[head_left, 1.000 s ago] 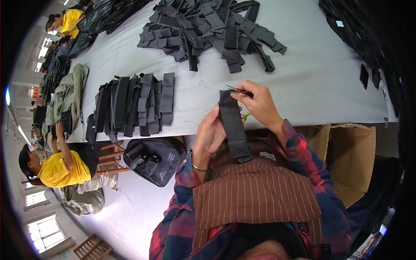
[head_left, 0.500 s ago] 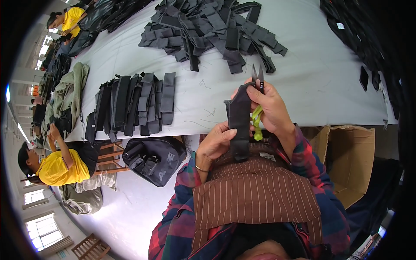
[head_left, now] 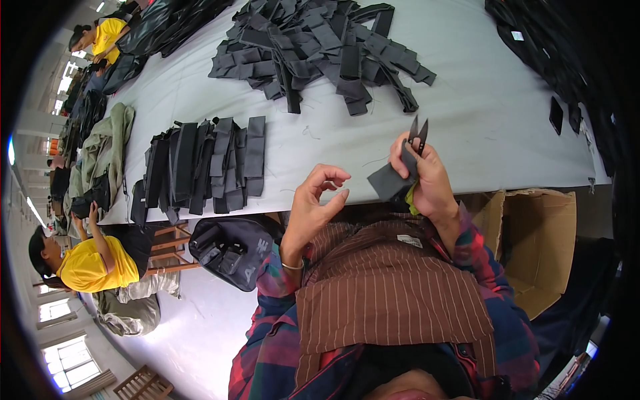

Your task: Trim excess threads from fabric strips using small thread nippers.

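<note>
Currently, the right hand (head_left: 430, 180) is grasping two things at once: a dark grey strip (head_left: 389, 182) and some snips (head_left: 419, 132), its grip folding around both. The blades are pointing away from the body, presumably so that their tips are clearing the fingers. The strip is jutting toward the left hand (head_left: 313, 207), near the bench's front edge; the right fingers are hiding part of it, so I cannot tell how it is folding inside the palm. A yellow-green bit (head_left: 411, 201) is showing below, probably the snips' handle. The left hand is hovering apart from the strip, its grip released, thumb and fingers curving around nothing visible.

On the pale bench (head_left: 480, 150), a row of strips (head_left: 220, 160) is lying side by side, seemingly to sit apart from the loose heap (head_left: 313, 53) farther off. Dark bundles (head_left: 543, 57) are lining the right side. A cardboard box (head_left: 543, 243) is standing beside the right forearm, a black bag (head_left: 237, 250) beyond the left. Two people in yellow shirts (head_left: 100, 263) (head_left: 107, 37) are working at the left, and windows (head_left: 67, 363) are lighting the room.
</note>
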{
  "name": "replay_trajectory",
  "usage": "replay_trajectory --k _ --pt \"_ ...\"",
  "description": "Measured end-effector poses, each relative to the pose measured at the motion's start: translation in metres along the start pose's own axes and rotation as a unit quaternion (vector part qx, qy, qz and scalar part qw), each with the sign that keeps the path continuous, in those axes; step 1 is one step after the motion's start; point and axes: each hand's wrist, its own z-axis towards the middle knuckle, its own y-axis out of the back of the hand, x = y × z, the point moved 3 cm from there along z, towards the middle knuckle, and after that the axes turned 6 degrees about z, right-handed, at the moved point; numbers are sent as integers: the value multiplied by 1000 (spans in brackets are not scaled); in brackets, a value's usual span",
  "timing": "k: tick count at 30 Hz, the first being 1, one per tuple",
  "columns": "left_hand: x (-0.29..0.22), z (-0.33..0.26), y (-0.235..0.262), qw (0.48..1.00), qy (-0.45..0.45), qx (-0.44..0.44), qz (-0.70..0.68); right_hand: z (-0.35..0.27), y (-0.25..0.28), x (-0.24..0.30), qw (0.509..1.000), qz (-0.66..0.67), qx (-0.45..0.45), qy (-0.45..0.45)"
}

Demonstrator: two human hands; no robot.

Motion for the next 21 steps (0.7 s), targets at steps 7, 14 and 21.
replay_trajectory --k 7,14,21 --pt "2 -37 -34 933 159 253 -202 7 -4 12 991 97 25 94" --pt "18 -16 -44 827 249 5 -504 -17 -25 7 981 -83 143 105" --pt "39 -8 -28 844 218 -20 -490 -26 -40 9 842 -403 259 249"
